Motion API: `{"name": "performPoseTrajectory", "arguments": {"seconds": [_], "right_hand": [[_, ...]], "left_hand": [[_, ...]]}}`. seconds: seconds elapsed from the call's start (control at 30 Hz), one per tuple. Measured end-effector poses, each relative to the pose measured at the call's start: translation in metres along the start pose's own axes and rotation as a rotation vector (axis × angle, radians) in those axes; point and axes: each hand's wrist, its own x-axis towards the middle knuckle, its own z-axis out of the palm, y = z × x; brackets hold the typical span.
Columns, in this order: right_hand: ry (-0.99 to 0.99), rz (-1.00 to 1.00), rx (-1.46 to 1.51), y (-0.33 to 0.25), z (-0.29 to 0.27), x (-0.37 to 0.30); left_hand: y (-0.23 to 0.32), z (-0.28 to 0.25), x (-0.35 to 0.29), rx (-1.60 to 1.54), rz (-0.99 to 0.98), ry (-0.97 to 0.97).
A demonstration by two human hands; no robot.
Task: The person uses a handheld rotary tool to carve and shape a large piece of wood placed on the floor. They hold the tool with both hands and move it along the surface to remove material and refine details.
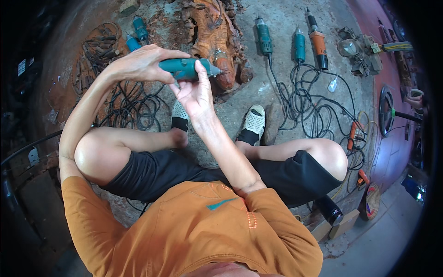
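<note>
A teal die grinder (181,67) lies sideways between my hands, its narrow metal nose pointing right. My left hand (140,63) is closed round its rear end. My right hand (195,92) holds the front of the body from below, thumb up against its near side. Just beyond the nose is a carved brown wood piece (210,27), lying on the floor and stretching away from me, with a rounded reddish near end. Whether the grinder's tip touches the wood cannot be made out from this angle.
Two teal grinders (264,37) and an orange one (318,44) lie at the right, with tangled black cords (304,99). Far left are a round tray of carving tools (99,48) and another teal grinder (140,28). More cords (138,104) lie beside my left foot.
</note>
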Motion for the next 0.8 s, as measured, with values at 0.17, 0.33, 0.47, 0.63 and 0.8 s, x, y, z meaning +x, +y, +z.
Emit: {"name": "performPoseTrajectory", "arguments": {"seconds": [0.17, 0.33, 0.47, 0.63, 0.8], "right_hand": [[-0.049, 0.014, -0.056, 0.004, 0.020, -0.008], [-0.018, 0.017, -0.018, 0.007, 0.010, -0.003], [-0.022, 0.011, -0.012, 0.007, 0.004, 0.002], [-0.009, 0.002, 0.063, 0.001, 0.004, 0.005], [0.023, -0.003, 0.081, -0.003, 0.005, 0.007]], "left_hand": [[0.004, -0.010, -0.018, -0.075, 0.006, 0.050], [0.010, -0.008, -0.015, -0.084, -0.072, -0.007], [0.005, -0.004, -0.012, -0.044, -0.019, 0.016], [0.004, -0.003, 0.000, 0.002, -0.005, 0.007], [0.007, -0.006, 0.011, 0.029, -0.051, -0.043]]}}
